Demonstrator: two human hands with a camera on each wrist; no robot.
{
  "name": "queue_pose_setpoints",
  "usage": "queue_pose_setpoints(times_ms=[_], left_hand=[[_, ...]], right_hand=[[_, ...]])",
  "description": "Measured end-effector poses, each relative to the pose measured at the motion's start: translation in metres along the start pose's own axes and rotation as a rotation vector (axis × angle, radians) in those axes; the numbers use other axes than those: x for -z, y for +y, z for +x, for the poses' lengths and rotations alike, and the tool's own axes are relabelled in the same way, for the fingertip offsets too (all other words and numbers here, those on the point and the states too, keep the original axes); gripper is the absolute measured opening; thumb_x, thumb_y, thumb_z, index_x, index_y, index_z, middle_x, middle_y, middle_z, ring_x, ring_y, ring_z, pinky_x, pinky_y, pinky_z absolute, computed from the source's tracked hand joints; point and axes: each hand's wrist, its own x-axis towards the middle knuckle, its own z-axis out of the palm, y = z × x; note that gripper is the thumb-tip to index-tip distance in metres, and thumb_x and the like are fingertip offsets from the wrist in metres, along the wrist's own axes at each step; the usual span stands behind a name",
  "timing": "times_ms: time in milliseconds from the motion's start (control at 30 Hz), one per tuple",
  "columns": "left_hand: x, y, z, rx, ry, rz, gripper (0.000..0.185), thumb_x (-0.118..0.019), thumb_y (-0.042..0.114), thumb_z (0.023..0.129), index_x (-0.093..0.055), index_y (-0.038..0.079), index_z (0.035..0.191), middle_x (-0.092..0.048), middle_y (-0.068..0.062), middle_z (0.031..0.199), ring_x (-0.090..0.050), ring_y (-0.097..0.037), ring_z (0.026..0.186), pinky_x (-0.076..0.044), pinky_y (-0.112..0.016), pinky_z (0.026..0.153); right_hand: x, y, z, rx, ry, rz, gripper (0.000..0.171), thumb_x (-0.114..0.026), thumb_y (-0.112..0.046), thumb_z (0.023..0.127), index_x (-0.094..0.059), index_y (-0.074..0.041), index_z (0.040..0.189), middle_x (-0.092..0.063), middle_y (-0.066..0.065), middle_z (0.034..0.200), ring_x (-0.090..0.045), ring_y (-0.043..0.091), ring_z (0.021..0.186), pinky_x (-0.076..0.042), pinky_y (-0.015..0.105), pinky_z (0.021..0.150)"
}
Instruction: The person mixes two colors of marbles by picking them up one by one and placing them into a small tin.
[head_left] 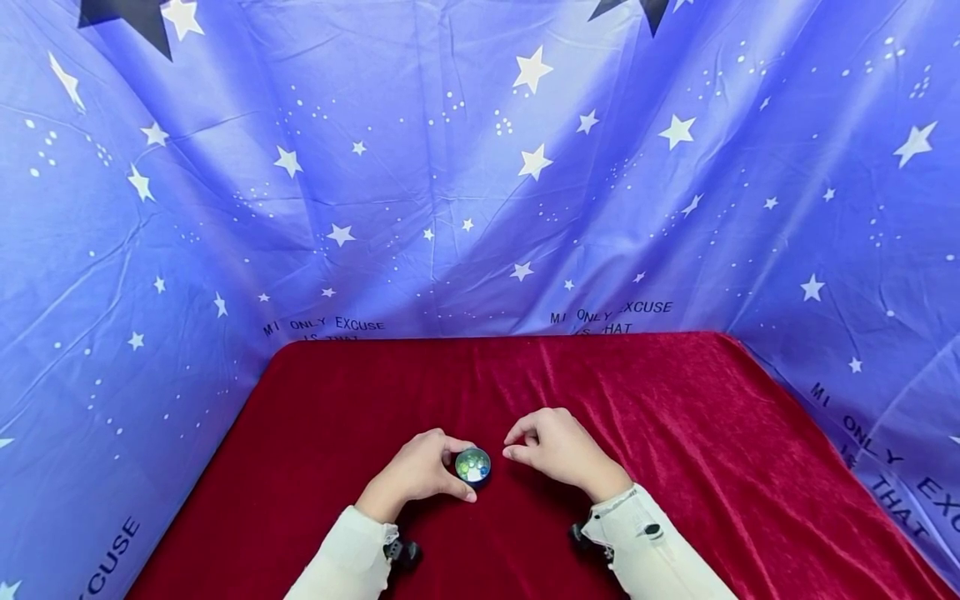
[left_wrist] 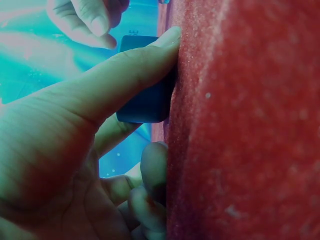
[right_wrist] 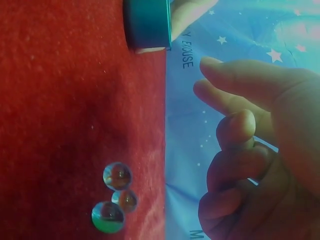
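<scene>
My left hand [head_left: 416, 468] holds a small round dark blue tin [left_wrist: 142, 107] at its sides between thumb and fingers, low at the red cloth. Its open top faces up in the head view and shows several shiny glass marbles [head_left: 467, 468] inside. Just right of the tin, my right hand [head_left: 561, 446] is raised over the cloth. Its fingers are loosely bent, with a gap between thumb and index finger and nothing in it. Three loose glass marbles [right_wrist: 118, 176], one with green in it, lie close together on the cloth in the right wrist view; the head view hides them.
A wrinkled red velvet cloth [head_left: 360, 392] covers the table. Blue curtains [head_left: 420, 167] printed with white stars and black lettering hang at the back and both sides. Small black devices [head_left: 402, 552] are strapped at both wrists, by the white sleeves.
</scene>
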Motion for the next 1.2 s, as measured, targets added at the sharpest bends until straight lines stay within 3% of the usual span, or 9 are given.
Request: queue_pose_setpoints(times_ms=[300, 567, 867, 1200], left_hand=[[0.0, 0.002, -0.001, 0.013, -0.001, 0.008, 0.06, -0.1, 0.04, 0.061, -0.08, 0.031, 0.117, -0.061, 0.011, 0.079, -0.05, -0.005, 0.078, -0.044, -0.025, 0.072], [0.001, 0.003, -0.001, 0.009, -0.005, -0.007, 0.059, -0.1, 0.039, 0.062, -0.08, 0.03, 0.117, -0.062, 0.01, 0.077, -0.05, -0.006, 0.077, -0.044, -0.025, 0.071], [0.001, 0.002, -0.001, 0.013, 0.0, -0.015, 0.061, -0.1, 0.039, 0.061, -0.079, 0.029, 0.118, -0.06, 0.009, 0.078, -0.049, -0.006, 0.078, -0.043, -0.026, 0.071], [0.003, 0.004, -0.003, 0.018, -0.005, -0.02, 0.06, -0.1, 0.037, 0.061, -0.08, 0.03, 0.117, -0.06, 0.007, 0.078, -0.049, -0.007, 0.078, -0.043, -0.026, 0.07]], right_hand=[[0.005, 0.005, -0.001, -0.012, 0.001, 0.017, 0.004, -0.084, -0.028, 0.085, -0.081, -0.03, 0.086, -0.047, -0.011, 0.051, -0.043, 0.002, 0.045, -0.04, 0.023, 0.048], [0.011, 0.006, -0.003, -0.045, -0.011, 0.083, 0.004, -0.084, -0.026, 0.086, -0.081, -0.023, 0.088, -0.053, -0.01, 0.05, -0.055, 0.008, 0.04, -0.048, 0.029, 0.044], [0.017, 0.008, -0.004, -0.042, -0.021, 0.026, 0.004, -0.083, -0.024, 0.086, -0.08, -0.026, 0.087, -0.057, -0.016, 0.052, -0.058, 0.006, 0.046, -0.049, 0.025, 0.056], [0.02, 0.017, -0.004, -0.074, -0.041, 0.001, 0.003, -0.083, -0.026, 0.086, -0.08, -0.025, 0.084, -0.068, -0.01, 0.061, -0.06, 0.004, 0.051, -0.049, 0.025, 0.061]])
